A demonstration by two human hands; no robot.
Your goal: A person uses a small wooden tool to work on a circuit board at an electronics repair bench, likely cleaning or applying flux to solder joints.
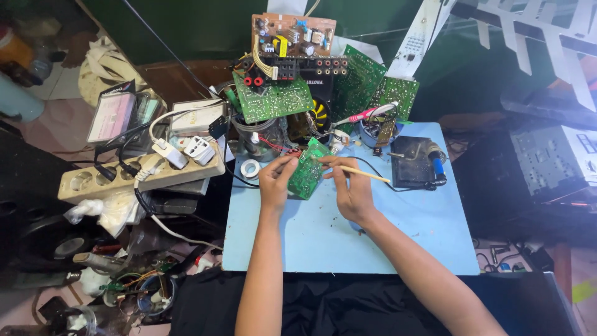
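Small green circuit board (309, 169), tilted on edge above blue tabletop, solder side toward camera. Thin pale wooden stick (364, 173), slanted, tip touching board's upper right edge.

A pale blue board (323, 239) sits at the centre of the frame as the work surface. On it, toward its upper left, lies a small roll of white tape (250, 168). At its upper right rests a dark square stand (411, 160) with a blue-handled soldering iron (437, 163) laid along its right side. Along the board's far edge stands a heap of green circuit boards (273, 96), and beside it a round pot (373, 132) full of tools.
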